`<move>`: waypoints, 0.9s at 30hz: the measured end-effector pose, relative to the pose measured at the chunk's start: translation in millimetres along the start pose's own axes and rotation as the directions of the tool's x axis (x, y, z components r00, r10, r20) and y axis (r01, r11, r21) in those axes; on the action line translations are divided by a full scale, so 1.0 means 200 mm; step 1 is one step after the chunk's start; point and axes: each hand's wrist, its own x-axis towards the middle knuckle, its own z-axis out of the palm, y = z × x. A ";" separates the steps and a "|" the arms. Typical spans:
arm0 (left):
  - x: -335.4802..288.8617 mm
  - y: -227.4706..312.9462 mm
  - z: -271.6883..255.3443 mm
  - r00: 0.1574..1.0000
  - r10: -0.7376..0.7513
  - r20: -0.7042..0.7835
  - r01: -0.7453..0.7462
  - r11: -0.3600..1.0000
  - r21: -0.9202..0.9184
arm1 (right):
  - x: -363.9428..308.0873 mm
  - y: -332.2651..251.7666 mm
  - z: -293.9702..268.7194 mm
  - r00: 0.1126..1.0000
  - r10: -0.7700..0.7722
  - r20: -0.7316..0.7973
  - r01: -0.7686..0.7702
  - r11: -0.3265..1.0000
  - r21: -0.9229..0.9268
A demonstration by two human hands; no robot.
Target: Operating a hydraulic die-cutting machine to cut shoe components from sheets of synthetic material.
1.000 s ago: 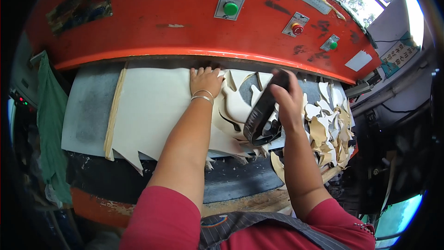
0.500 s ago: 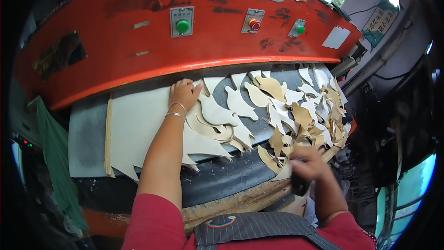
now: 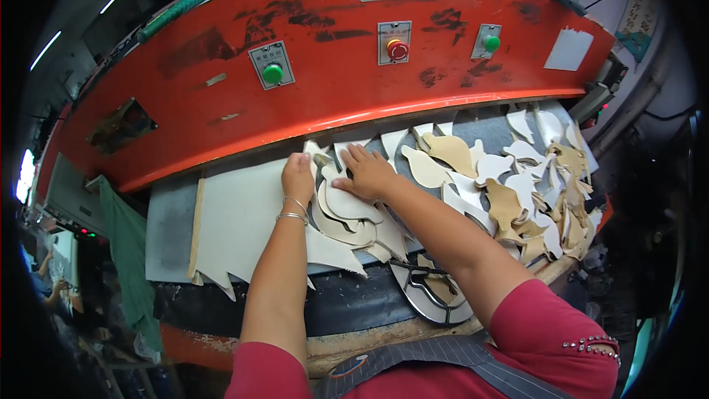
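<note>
The step in hand appears to be handling the cut shapes at the ragged edge of a pale sheet point(image 3: 244, 214), with both hands working close together near the red machine front point(image 3: 325, 81). The left hand point(image 3: 298, 175) is at the sheet's cut edge, its fingers curled close together; whether they are clamped on the material cannot be told from this angle. The right hand point(image 3: 368, 172) lies palm down with its fingers apart, its thumb at the upper part of a rounded white piece point(image 3: 353, 205) and its fingertips over the pale offcuts beyond. Judging from this, the next move calls for a sure hold on the loose piece and a steady left hand, so that the sheet does not drag or shift with it.

The sheet lies on the left part of a grey bed point(image 3: 168, 247), flat and smooth, with a tan strip point(image 3: 197, 229) along its left side and jagged points hanging over the near edge. The white piece is right of it, smooth and curved, overlapping other cut layers that look fairly thick. Farther right, white and tan scraps point(image 3: 506, 203) lie in a tangled heap. A black-rimmed curved frame point(image 3: 430, 297) rests at the front edge, below the right forearm, touched by neither hand
</note>
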 end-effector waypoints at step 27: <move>-0.98 1.13 -0.83 0.926 -0.298 -0.231 0.084 0.759 -0.645 | -0.68 -0.37 -0.30 0.717 -0.691 -0.098 0.446 0.346 0.826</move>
